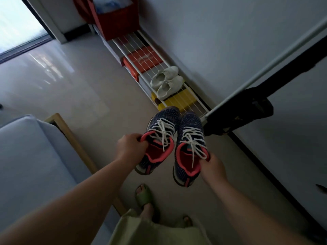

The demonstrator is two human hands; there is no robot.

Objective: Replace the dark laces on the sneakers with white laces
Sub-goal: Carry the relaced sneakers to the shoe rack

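Both sneakers (174,142) hang in the air above the floor by the rack (152,68), left hand (131,147) and right hand (212,167) each pinching 1 collar (white laces (165,129) already in). Light, soft uppers; the collars look the surest hold.

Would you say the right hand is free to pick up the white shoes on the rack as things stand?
Probably not: the right hand already grips a navy sneaker by its collar, and the white shoes sit farther along the rack.

A home, prob. entry/living rm: shoe rack (146,50) along wall w/ shoes (167,82) & boxes (141,59), sofa (26,156) opposite rack.
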